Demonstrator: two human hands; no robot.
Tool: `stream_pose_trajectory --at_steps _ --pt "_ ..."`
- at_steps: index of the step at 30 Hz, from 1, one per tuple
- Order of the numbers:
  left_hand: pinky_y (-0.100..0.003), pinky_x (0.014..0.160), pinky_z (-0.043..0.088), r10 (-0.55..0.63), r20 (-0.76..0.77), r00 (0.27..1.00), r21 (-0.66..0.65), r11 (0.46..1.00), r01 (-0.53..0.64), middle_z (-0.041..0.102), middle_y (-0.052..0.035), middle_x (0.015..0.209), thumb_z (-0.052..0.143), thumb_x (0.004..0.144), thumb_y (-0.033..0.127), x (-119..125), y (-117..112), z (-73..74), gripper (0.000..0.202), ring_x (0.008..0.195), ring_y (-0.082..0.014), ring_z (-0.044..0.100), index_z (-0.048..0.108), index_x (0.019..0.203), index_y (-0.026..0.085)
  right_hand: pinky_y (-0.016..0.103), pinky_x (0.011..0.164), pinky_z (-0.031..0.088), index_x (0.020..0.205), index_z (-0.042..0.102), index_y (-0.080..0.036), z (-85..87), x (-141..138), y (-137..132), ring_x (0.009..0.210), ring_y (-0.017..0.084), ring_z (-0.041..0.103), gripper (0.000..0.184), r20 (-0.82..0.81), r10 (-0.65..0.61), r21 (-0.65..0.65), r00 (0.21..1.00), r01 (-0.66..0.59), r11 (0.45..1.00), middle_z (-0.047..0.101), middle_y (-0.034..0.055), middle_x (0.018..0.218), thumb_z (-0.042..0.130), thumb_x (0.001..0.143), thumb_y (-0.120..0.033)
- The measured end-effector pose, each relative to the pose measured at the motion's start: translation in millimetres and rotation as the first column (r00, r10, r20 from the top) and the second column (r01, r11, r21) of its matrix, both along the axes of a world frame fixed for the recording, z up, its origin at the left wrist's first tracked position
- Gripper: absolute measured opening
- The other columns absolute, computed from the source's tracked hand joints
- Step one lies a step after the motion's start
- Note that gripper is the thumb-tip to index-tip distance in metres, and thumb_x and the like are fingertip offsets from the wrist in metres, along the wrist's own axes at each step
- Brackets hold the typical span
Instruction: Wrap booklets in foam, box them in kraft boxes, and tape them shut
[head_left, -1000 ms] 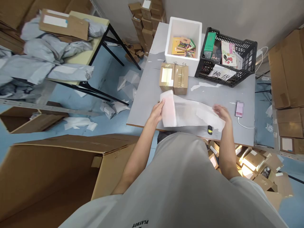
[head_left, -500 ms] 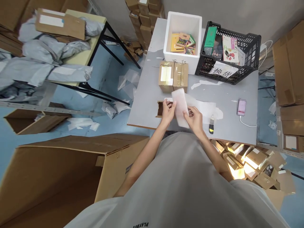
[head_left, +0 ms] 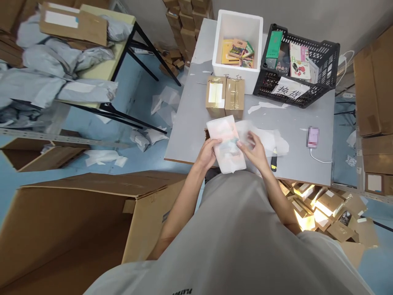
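Just above the near edge of the table, my two hands have a flat rectangular packet (head_left: 227, 141) between them. White translucent wrapping covers it, and faint pink and blue-green print shows through. My left hand (head_left: 206, 155) grips its left edge, thumb on top and fingers underneath. At the right edge, my right hand (head_left: 255, 151) is closed with its thumb against the packet, its fingers partly blurred next to a loose white sheet. Partly hidden behind my left hand is a small cardboard box. To the right of my right hand lies a black and yellow utility knife (head_left: 274, 163).
Two taped cartons (head_left: 234, 98) stand in front of a white foam box (head_left: 238, 73) holding small colourful packs. A black crate (head_left: 319, 69) contains books. A phone (head_left: 313, 137) on a cable lies right. A big open carton (head_left: 76, 229) is at my left.
The packet has turned from a tilted, edge-on position to show its broad printed side, moving slightly left and nearer me. My left hand has moved left and down from the small box.
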State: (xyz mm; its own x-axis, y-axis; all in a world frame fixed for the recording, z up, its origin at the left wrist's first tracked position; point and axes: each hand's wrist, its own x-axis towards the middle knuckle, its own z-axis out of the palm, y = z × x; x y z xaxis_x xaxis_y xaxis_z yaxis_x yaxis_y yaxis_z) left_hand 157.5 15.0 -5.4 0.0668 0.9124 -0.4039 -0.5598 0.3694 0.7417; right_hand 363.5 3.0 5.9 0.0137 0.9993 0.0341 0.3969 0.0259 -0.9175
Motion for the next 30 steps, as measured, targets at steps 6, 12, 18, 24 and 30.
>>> stream_pose_trajectory --at_steps 6,12,18,24,30 --pt "-0.049 0.109 0.064 0.049 -0.289 0.956 0.128 0.992 -0.012 0.081 -0.0165 0.136 0.092 0.077 0.046 9.7 0.0 -14.1 0.053 0.130 -0.0374 0.076 0.075 0.120 0.019 0.039 0.090 0.066 0.107 0.086 -0.019 -2.1 -9.7 -1.2 0.099 0.029 0.079 0.064 -0.364 0.053 -0.154 0.930 -0.117 0.981 0.086 0.0069 0.108 0.079 0.090 -0.080" --pt "-0.042 0.104 0.065 0.081 -0.468 0.880 0.307 0.949 0.076 0.075 -0.0169 0.145 0.090 0.089 0.063 24.4 -10.6 -8.1 0.062 0.127 -0.0300 0.076 0.070 0.131 0.022 0.041 0.093 0.066 0.124 0.088 -0.022 12.8 -9.2 -10.3 0.109 0.032 0.081 0.061 -0.135 0.012 -0.043 0.991 -0.018 0.999 0.088 0.0050 0.115 0.069 0.101 -0.075" --pt "-0.040 0.105 0.062 0.099 -0.498 0.861 0.368 0.924 0.107 0.081 -0.0131 0.127 0.090 0.086 0.072 30.9 -16.7 4.7 0.070 0.120 -0.0301 0.077 0.074 0.129 0.018 0.042 0.110 0.062 0.123 0.087 -0.027 20.3 -25.7 -20.4 0.123 0.030 0.080 0.048 -0.059 0.080 0.074 0.995 -0.075 0.994 0.085 0.0092 0.133 0.060 0.109 -0.065" --pt "-0.043 0.101 0.067 0.051 -0.201 0.978 0.173 0.985 -0.016 0.085 -0.0139 0.127 0.096 0.081 0.066 4.8 -15.6 -8.9 0.067 0.122 -0.0343 0.080 0.075 0.124 0.020 0.031 0.073 0.060 0.108 0.079 -0.021 5.3 25.9 4.3 0.083 0.023 0.075 0.052 -0.268 -0.161 -0.068 0.950 0.148 0.987 0.083 0.0055 0.094 0.068 0.100 -0.071" --pt "-0.045 0.102 0.069 -0.040 -0.027 0.999 0.018 0.999 0.040 0.087 -0.0146 0.122 0.104 0.072 0.052 -24.0 -13.2 -13.7 0.064 0.121 -0.0359 0.082 0.078 0.120 0.017 0.042 0.089 0.065 0.106 0.079 -0.021 -15.0 70.4 11.7 0.097 0.027 0.079 0.050 -0.090 -0.191 -0.090 0.977 0.183 0.979 0.085 0.0115 0.103 0.076 0.090 -0.068"
